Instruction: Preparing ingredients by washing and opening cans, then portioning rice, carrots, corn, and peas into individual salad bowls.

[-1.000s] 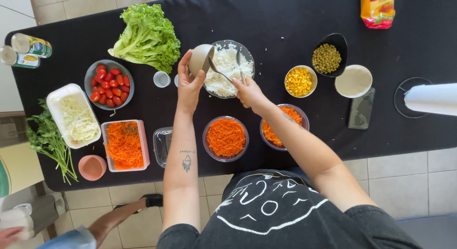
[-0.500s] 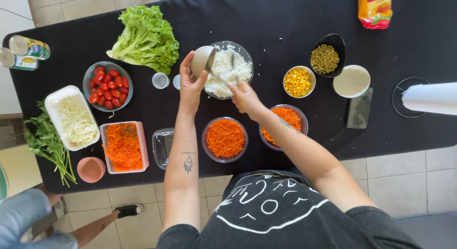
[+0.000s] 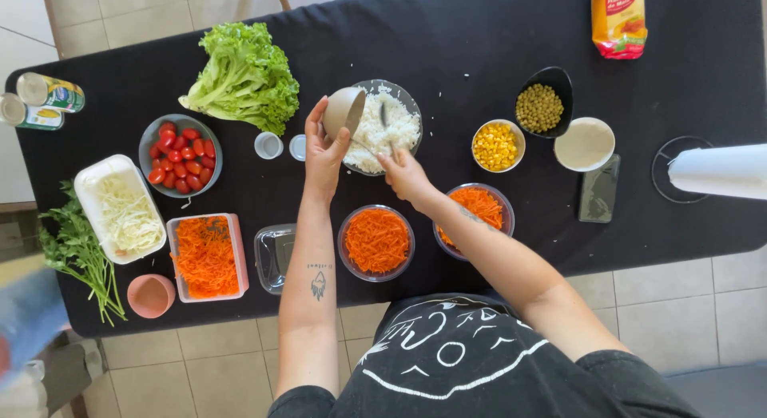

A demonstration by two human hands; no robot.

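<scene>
My left hand (image 3: 323, 150) grips a small beige bowl (image 3: 343, 110), tilted on its side over the rim of a glass bowl of white rice (image 3: 383, 130). My right hand (image 3: 406, 172) holds a spoon (image 3: 385, 118) whose tip reaches into the rice next to the tipped bowl. Both hands meet above the near edge of the rice bowl, at the middle of the black table (image 3: 447, 43).
Two bowls of grated carrot (image 3: 377, 241) (image 3: 479, 206) sit under my forearms. Lettuce (image 3: 244, 75), cherry tomatoes (image 3: 181, 153), a cabbage tray (image 3: 120, 210), a carrot tray (image 3: 206, 254), corn (image 3: 495, 145), peas (image 3: 539, 106), a phone (image 3: 599, 188), a paper roll (image 3: 719, 170) and cans (image 3: 36, 103) ring the table.
The small bowl has tipped further over the rice and the spoon has shifted inside it. A person's leg at the lower left has moved out toward the frame's edge.
</scene>
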